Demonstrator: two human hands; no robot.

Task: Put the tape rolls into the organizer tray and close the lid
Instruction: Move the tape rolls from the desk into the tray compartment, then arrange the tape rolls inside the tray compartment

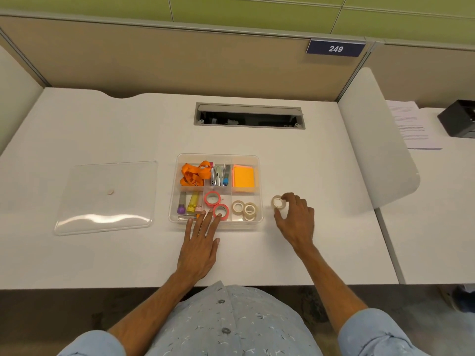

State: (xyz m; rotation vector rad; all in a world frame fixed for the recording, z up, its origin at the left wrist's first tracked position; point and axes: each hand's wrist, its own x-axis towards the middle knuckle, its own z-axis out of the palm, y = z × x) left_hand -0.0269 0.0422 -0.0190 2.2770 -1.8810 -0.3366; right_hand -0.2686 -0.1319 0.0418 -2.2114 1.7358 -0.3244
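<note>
The clear organizer tray (pixel 259 191) sits mid-desk. Two pink tape rolls (pixel 212 198) lie in its front middle compartment and several clear rolls (pixel 249 209) in the front right one. One more clear tape roll (pixel 278 202) is on the desk just right of the tray; my right hand (pixel 295 219) has fingers and thumb curled around it. My left hand (pixel 203 240) lies flat with spread fingers, its tips over the tray's front edge by the nearer pink roll. The clear lid (pixel 108 199) lies flat on the desk to the left of the tray.
Other tray compartments hold an orange lanyard (pixel 191 173), staplers (pixel 219 174), orange sticky notes (pixel 243 177) and small markers (pixel 192 202). A cable hatch (pixel 249 115) is open at the back. A white divider panel (pixel 377 140) stands at the right.
</note>
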